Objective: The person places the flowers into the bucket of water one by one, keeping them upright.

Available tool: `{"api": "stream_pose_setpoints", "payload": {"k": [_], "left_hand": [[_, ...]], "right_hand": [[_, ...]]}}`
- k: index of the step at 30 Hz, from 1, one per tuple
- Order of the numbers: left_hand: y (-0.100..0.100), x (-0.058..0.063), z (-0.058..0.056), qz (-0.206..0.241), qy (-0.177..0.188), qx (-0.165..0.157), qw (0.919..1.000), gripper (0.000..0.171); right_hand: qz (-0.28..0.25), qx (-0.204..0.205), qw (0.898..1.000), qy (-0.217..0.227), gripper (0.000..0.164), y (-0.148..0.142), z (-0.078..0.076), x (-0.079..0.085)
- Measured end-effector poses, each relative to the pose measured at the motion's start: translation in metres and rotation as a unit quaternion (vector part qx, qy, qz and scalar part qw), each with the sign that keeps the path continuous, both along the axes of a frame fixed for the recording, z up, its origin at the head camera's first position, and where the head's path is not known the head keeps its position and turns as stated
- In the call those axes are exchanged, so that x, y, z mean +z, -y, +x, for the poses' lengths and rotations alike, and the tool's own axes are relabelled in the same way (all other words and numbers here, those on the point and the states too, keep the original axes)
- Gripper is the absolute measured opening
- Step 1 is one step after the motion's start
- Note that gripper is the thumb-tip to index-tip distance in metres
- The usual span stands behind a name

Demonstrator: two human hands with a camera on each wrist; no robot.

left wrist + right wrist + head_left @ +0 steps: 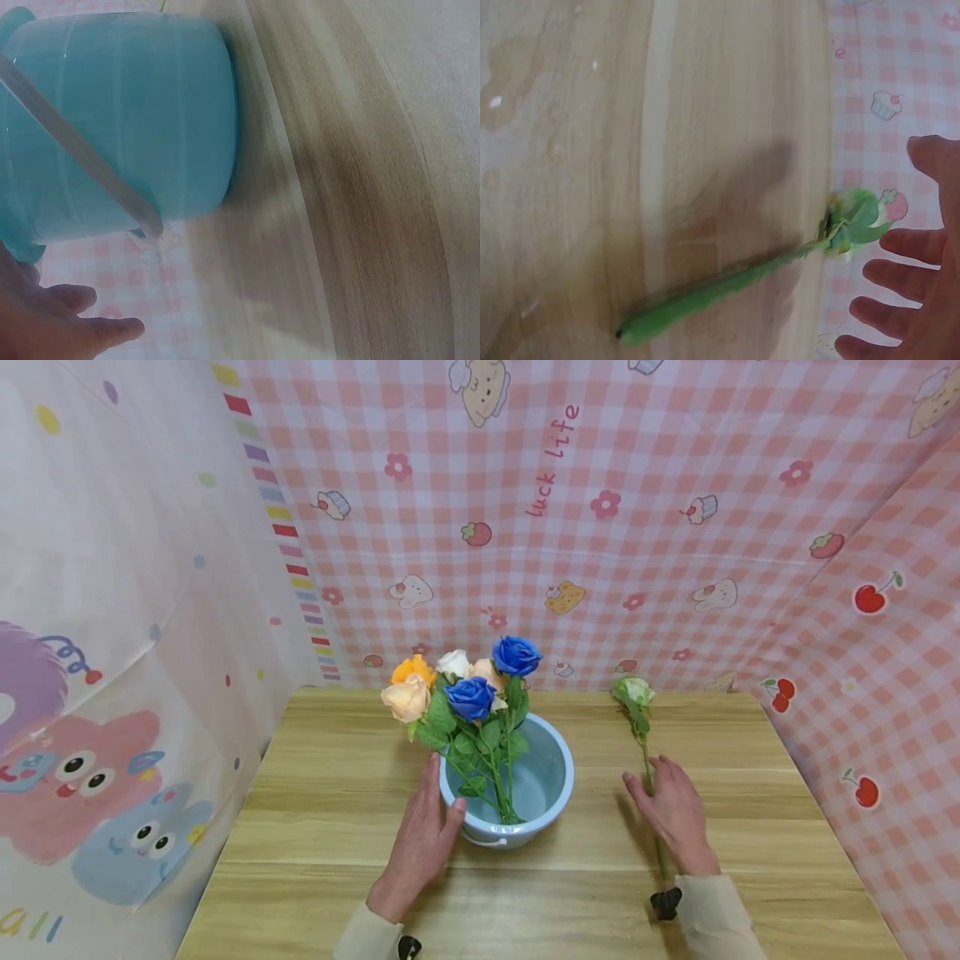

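A light blue bucket (564,781) stands on the wooden table with several roses leaning in it: two blue roses (471,697), a white one (453,663), an orange one (412,670) and peach ones (407,698). My left hand (422,843) is at the bucket's left rim, thumb and fingers spread along it. In the left wrist view the bucket's side and grey handle (82,154) show beside the fingers. A single pale green-white rose (636,692) lies on the table at the right. Over its green stem (705,296) hovers my right hand (677,810), fingers spread and apart from the stem.
The wooden table (315,827) ends at the back against a pink checked cloth (570,552). White printed cloth (150,635) hangs on the left, and cherry-printed cloth (900,693) on the right. Wet spots (510,75) mark the tabletop in the right wrist view.
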State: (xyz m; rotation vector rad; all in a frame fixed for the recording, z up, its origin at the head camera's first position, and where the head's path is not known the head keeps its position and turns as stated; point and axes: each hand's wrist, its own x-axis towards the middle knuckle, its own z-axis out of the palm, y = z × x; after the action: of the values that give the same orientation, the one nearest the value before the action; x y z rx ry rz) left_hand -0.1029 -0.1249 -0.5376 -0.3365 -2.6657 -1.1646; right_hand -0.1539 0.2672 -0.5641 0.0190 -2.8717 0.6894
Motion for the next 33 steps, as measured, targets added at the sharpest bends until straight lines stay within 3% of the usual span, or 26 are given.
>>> {"api": "stream_pose_setpoints", "payload": {"k": [10,19,33], "left_hand": [[0.001,0.0,0.0,0.0,-0.005,-0.001,1.0,0.073],[0.001,0.0,-0.001,-0.004,-0.007,-0.001,1.0,0.073],[0.001,-0.001,0.0,-0.007,0.0,-0.002,1.0,0.073]], "right_hand": [[-0.03,-0.017,0.997,0.075,0.072,-0.011,0.0,-0.002],[-0.036,-0.026,0.993,0.113,0.065,-0.019,-0.003,-0.009],[-0.071,-0.054,0.991,0.102,0.034,-0.022,-0.008,-0.013]]}}
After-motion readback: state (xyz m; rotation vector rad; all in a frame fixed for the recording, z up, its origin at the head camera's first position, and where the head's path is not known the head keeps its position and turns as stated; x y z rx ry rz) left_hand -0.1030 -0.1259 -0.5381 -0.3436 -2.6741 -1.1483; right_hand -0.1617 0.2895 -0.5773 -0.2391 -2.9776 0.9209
